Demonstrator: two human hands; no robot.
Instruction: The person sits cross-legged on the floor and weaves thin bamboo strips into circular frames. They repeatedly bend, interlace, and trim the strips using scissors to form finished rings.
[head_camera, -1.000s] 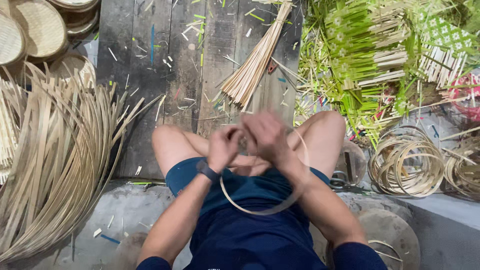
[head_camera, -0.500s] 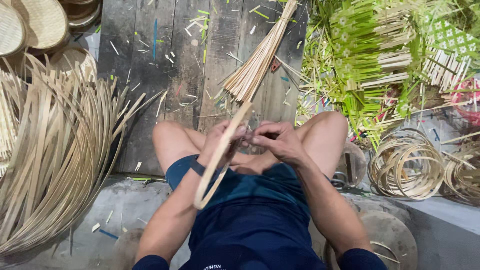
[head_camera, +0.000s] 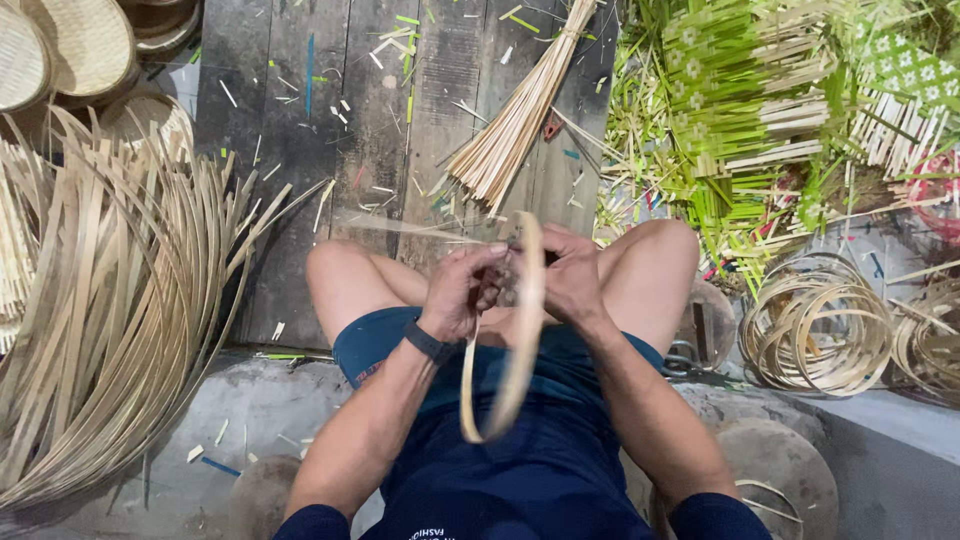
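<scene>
We hold a bamboo hoop (head_camera: 512, 345) edge-on between our knees, so it reads as a narrow upright loop. Its long axis runs from the far rim, just above our knuckles, down to the near rim over the dark blue shorts (head_camera: 500, 400). Both grips meet at the upper part of the hoop: the left hand (head_camera: 462, 290) pinches the strip from the left and the right hand (head_camera: 572, 278) closes on it from the right, fingers pressed together around it (the exact pinch point is blurred, so we cannot tell whether a loose end is held there too). Most of the hoop hangs below and near of the grips, free in the air, touching nothing we can see.

Open room lies chiefly toward the far side, over the dark plank floor (head_camera: 300, 130) between the thighs. A tied bundle of thin bamboo sticks (head_camera: 520, 110) lies just beyond the hands. On the left a big sheaf of curved bamboo strips (head_camera: 100, 330) crowds in; on the right sit finished hoop coils (head_camera: 815, 325) and green-and-natural woven pieces (head_camera: 740, 120), both well apart from the hoop.
</scene>
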